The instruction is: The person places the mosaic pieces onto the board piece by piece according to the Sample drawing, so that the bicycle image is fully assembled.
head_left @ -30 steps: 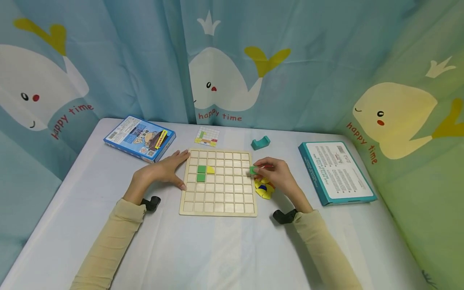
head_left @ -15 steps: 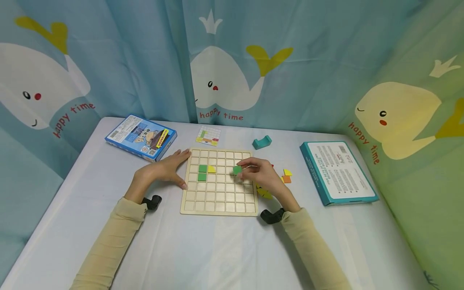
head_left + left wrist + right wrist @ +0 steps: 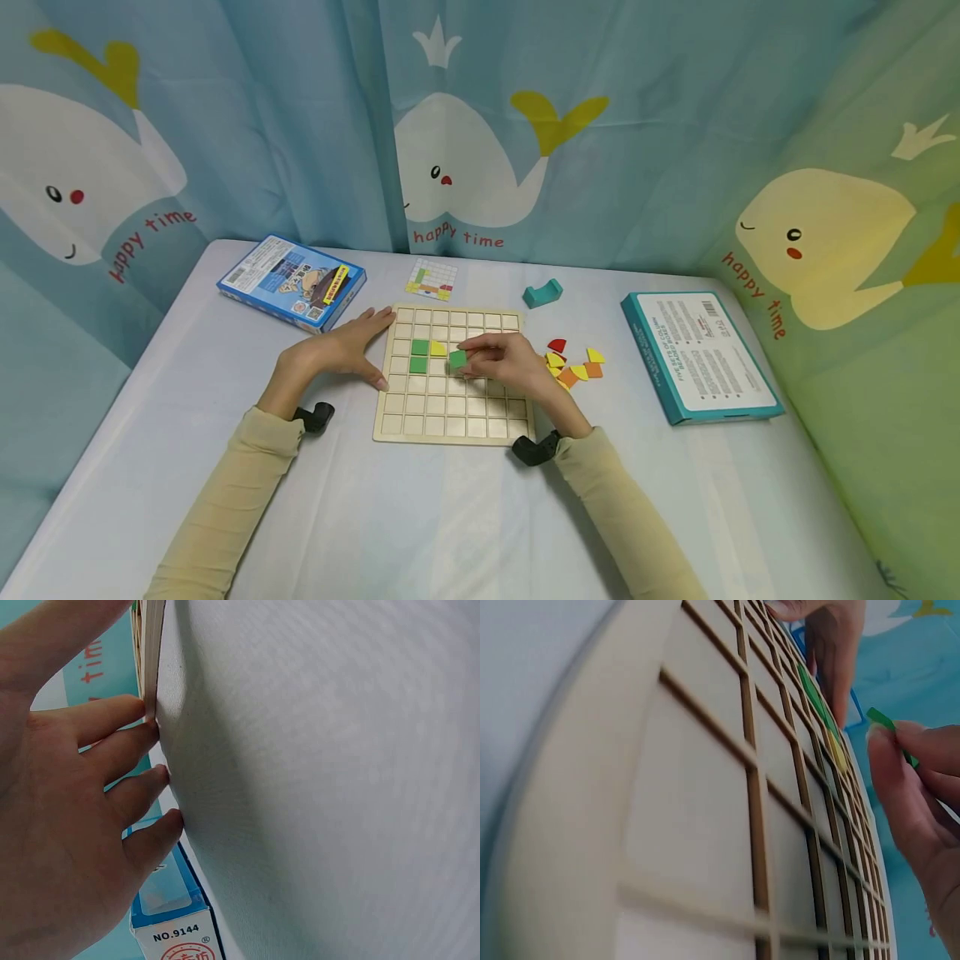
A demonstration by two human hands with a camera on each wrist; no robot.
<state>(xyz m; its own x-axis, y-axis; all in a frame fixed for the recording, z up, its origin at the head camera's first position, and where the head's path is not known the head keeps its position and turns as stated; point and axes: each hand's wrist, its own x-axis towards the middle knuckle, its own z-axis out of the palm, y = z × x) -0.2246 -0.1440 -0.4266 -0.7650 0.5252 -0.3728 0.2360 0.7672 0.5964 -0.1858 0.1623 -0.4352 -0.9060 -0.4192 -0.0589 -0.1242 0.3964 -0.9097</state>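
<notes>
A wooden grid board (image 3: 455, 429) lies flat in the middle of the table. Two green square tiles, one (image 3: 419, 347) above the other (image 3: 417, 365), sit in its cells, with a yellow quarter-round tile (image 3: 437, 348) beside the upper one. Over the board's middle my right hand (image 3: 504, 362) pinches another green square tile (image 3: 458, 360) between thumb and fingers; in the right wrist view that tile (image 3: 880, 718) is raised above the grid. My left hand (image 3: 337, 346) rests at the board's left edge, fingers spread, fingertips and thumb touching the rim.
Several loose red, yellow and orange tiles (image 3: 593, 370) lie right of the board. Behind it are a pattern card (image 3: 431, 281) and a teal curved block (image 3: 542, 293). A blue box (image 3: 292, 283) lies at back left, a teal-edged box (image 3: 701, 357) at right.
My right hand has carried the green tile leftward from the board's right edge to over its middle, uncovering the loose tiles. The left hand stays in place.
</notes>
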